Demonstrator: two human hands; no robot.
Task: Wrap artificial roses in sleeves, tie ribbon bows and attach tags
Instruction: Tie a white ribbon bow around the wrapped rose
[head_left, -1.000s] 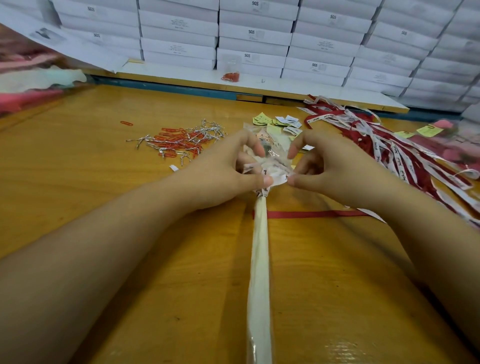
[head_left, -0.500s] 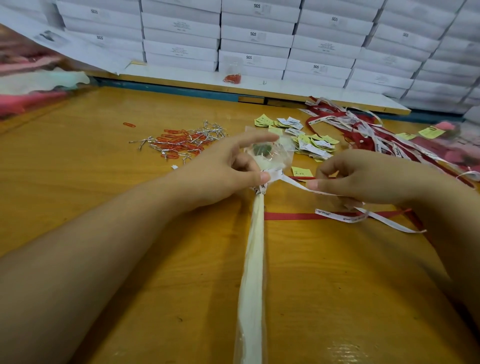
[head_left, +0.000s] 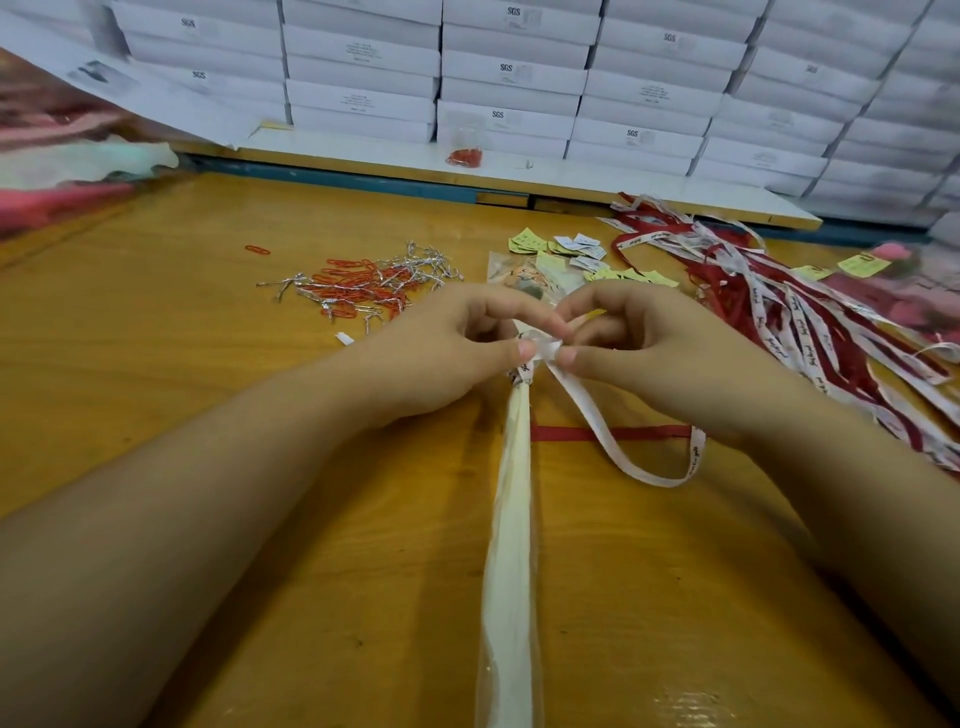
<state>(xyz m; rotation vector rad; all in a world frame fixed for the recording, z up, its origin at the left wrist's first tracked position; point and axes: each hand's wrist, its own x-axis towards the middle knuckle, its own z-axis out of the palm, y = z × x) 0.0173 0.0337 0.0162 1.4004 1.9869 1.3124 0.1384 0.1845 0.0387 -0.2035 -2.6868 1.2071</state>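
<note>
Head view: the sleeved rose (head_left: 509, 519) lies on the table (head_left: 208, 389), stem toward 6 o'clock. The left hand (head_left: 447, 358) at 9 and the right hand (head_left: 639, 358) at 3 each pinch the ribbon (head_left: 582, 402) at the sleeve's neck. Probable step: bow-tying. The next move calls for drawing the loops tight, evenly.

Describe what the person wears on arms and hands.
Nothing shows: the left hand and right hand are bare, with no gloves, rings or watch. Both forearms are bare to the picture's edge, no sleeve in view. Visible nails are short and unpainted.
</note>
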